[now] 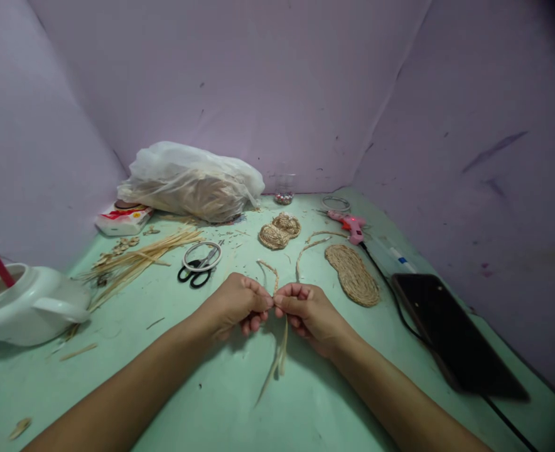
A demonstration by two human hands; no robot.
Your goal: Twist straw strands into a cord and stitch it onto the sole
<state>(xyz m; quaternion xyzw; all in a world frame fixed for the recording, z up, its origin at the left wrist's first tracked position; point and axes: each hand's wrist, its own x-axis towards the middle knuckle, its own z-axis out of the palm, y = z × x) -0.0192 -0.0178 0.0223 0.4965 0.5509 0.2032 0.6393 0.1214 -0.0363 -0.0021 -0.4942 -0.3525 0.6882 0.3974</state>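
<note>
My left hand (247, 302) and my right hand (306, 311) meet at the middle of the table, both closed in a pinch on one thin straw braid (275, 276). Its plaited end curls away above my fingertips, while loose flat strands (281, 355) hang below them. Beyond my right hand a longer braided cord (304, 246) arcs over the tabletop. Farther off sits a small coiled-straw piece (277, 232) made like a pair of slippers or soles. A flat sole-shaped woven straw piece (351, 274) lies to the right.
Black-handled scissors (195, 276) lie with a white ring (202, 256) over them. Straw strips (140, 260) and a white pot (32, 307) are on the left. At the back is a plastic bag (190, 182). A pink glue gun (350, 226) and a dark phone (456, 336) lie right.
</note>
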